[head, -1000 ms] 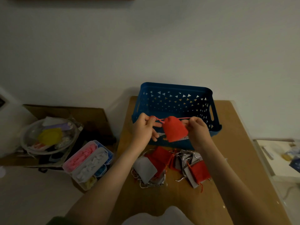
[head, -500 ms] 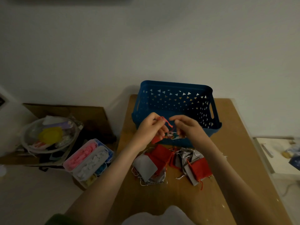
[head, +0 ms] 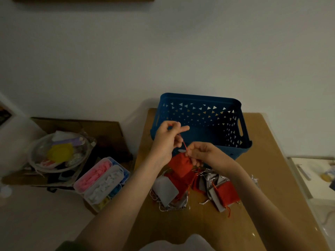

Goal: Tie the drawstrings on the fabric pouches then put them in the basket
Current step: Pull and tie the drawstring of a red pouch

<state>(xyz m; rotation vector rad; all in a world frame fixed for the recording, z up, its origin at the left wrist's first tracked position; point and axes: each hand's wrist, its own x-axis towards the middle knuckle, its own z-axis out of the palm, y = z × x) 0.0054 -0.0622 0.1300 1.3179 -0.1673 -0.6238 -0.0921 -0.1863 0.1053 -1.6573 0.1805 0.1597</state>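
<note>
On the bench (head: 262, 160) nearest you lies a loose pile of pouches (head: 195, 189), grey and red, strings trailing, none plainly tied. Just above it hangs the red pouch (head: 180, 164) you are working on, clear of the pile and in front of the basket's near wall. Your right hand (head: 204, 153) is clamped in a pinch at the pouch's gathered neck, where the drawstring (head: 183, 142) comes out. Your left hand (head: 167, 140), higher and to the left, pinches the cord's free end with the forefinger pointing out, so the red cord runs taut and slanted between the two. The step in hand looks like drawing a knot down, though whether a loop is already formed is too small to tell. To do it well, hold the neck firm with the right so the mouth does not open. Pull with the left along the line of the cord, not across it, and seat the knot hard against the fabric; a cord this thin may slip or snag. Beyond your hands stands the blue basket (head: 199, 102), at the bench's far end by the wall, and no pouch shows in the part of its inside that can be seen. Off to your left, an organiser box (head: 101, 180) and a bowl (head: 36, 160) sit apart from the work.
</note>
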